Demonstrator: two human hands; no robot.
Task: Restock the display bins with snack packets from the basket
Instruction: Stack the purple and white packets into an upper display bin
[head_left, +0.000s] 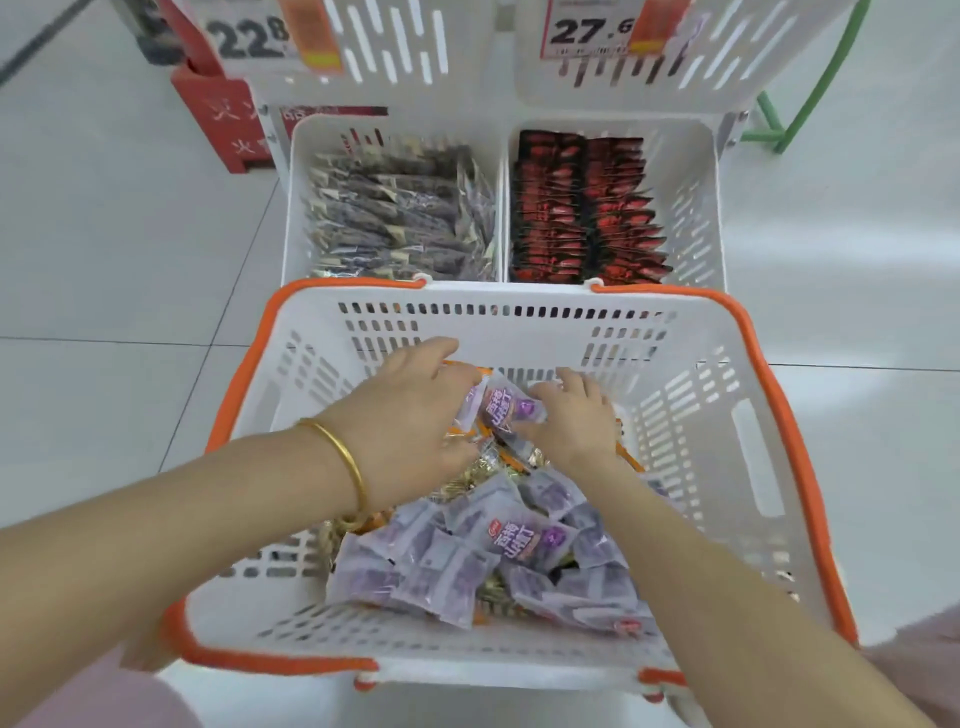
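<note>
A white basket with an orange rim (519, 325) stands in front of me, holding a heap of purple snack packets (467, 561) over gold and orange ones. Both hands reach into its far half. My left hand (410, 415) and my right hand (576, 415) hold one purple packet (506, 408) between them, fingers curled at its two ends. Beyond the basket sit two white display bins: the left bin (298, 208) holds grey-purple packets, the right bin (701, 208) holds red-and-black packets (582, 208).
An upper tier of white bins (415, 52) with price tags 22.8 and 27.6 hangs above the lower bins. A red box (223, 124) stands on the tiled floor at the left, a green metal frame (810, 93) at the right.
</note>
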